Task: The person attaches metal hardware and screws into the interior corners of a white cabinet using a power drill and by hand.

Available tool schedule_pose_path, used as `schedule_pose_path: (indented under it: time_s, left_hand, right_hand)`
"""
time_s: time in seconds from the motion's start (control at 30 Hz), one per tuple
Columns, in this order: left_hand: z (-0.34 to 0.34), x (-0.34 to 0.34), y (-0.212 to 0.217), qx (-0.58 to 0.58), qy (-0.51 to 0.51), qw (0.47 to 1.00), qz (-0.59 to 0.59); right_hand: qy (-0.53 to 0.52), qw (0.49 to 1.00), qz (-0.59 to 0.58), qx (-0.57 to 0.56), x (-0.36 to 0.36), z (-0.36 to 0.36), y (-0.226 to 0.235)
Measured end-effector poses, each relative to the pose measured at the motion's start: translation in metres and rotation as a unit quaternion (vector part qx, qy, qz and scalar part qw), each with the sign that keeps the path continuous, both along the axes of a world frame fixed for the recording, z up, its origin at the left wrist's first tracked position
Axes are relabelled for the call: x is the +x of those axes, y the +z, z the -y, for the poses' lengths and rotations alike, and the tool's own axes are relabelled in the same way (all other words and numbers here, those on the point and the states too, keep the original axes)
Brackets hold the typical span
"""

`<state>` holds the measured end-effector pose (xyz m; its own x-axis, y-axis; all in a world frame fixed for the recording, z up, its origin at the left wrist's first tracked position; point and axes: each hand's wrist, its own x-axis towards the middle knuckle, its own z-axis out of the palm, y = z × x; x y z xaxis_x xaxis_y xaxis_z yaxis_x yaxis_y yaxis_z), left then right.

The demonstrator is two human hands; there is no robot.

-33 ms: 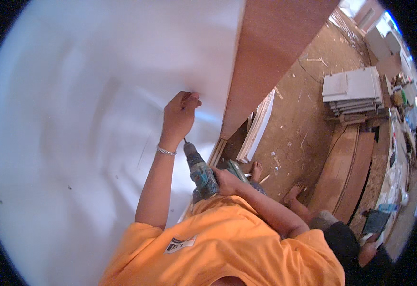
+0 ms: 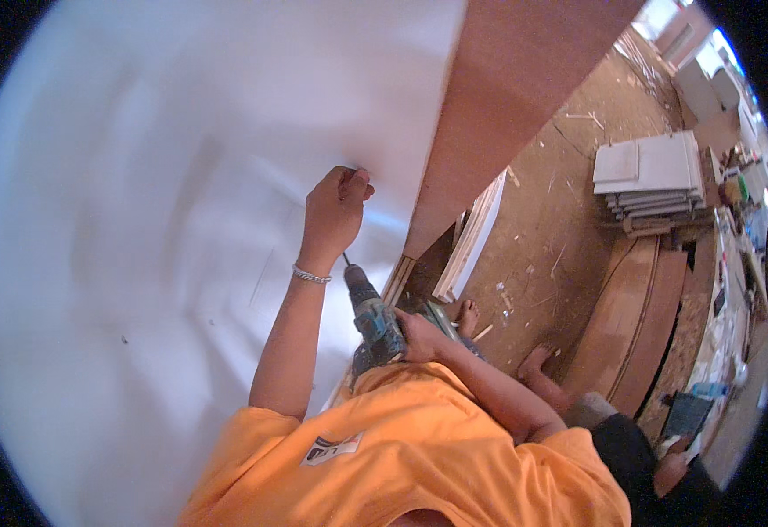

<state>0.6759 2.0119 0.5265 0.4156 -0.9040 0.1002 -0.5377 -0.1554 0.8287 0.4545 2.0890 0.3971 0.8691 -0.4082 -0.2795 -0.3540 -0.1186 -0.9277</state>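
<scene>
My left hand (image 2: 335, 211) is raised over a large glossy white panel (image 2: 182, 176), its fingers closed in a pinch. What they hold, if anything, is too small to make out. A bracelet circles that wrist. My right hand (image 2: 419, 337) grips a dark teal cordless drill (image 2: 377, 321) close to my waist. Its thin bit points up toward the underside of my left wrist. Several small dark dots mark the white panel at the lower left.
A reddish-brown board (image 2: 515, 105) runs along the panel's right edge. Pale boards (image 2: 476, 237) lie beyond it. Stacked white panels (image 2: 647, 162) stand at right, near long brown boards (image 2: 612, 307) and a cluttered bench. Another person's bare leg (image 2: 546, 378) shows at lower right; scraps litter the floor.
The view has shifted slightly. My left hand and the drill sit a little farther right in the picture; both hands keep their poses.
</scene>
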Motion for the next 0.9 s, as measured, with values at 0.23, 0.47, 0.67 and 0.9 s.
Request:
schedule_pose_path:
  time_s: [0.23, 0.47, 0.67, 0.9]
  left_hand:
    - [0.000, -0.032, -0.002, -0.033, 0.091, 0.994, 0.053]
    - [0.005, -0.044, -0.016, -0.121, 0.186, 0.974, 0.046]
    - [0.008, -0.047, -0.006, -0.082, 0.202, 0.954, -0.203]
    - [0.005, -0.036, -0.009, -0.085, 0.165, 0.930, -0.318]
  right_hand:
    - [-0.069, 0.995, -0.062, -0.028, -0.069, -0.006, -0.014]
    - [-0.091, 0.990, -0.097, 0.036, -0.097, 0.002, 0.028]
    - [-0.074, 0.996, -0.011, 0.041, -0.124, -0.005, 0.017]
    - [0.003, 1.000, -0.021, -0.013, -0.141, 0.000, -0.003]
